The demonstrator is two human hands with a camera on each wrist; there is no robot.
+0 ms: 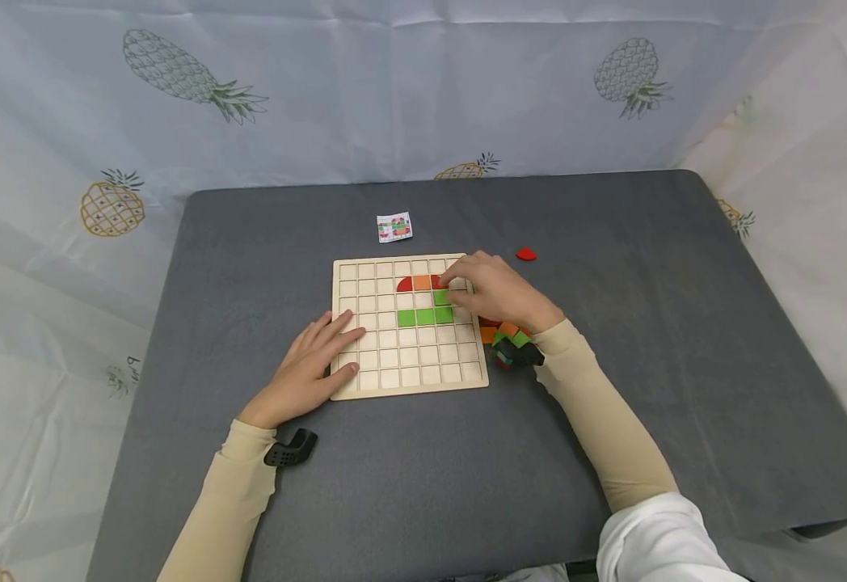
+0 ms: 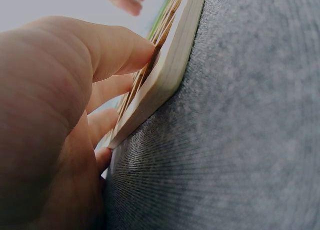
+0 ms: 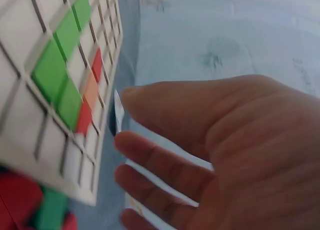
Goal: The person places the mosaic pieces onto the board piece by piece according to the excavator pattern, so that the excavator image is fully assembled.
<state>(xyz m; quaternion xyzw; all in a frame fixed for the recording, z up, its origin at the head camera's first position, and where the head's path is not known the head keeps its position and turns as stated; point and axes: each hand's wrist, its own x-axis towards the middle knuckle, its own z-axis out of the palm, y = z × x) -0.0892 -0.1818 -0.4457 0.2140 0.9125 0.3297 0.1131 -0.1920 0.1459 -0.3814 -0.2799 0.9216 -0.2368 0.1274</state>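
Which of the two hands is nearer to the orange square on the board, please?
Right. The right hand is just right of the orange square; the left hand rests on the left edge of the board.

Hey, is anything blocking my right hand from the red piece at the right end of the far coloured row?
Nothing visible is in the way: in the head view, the right hand appears to reach right up to the red piece.
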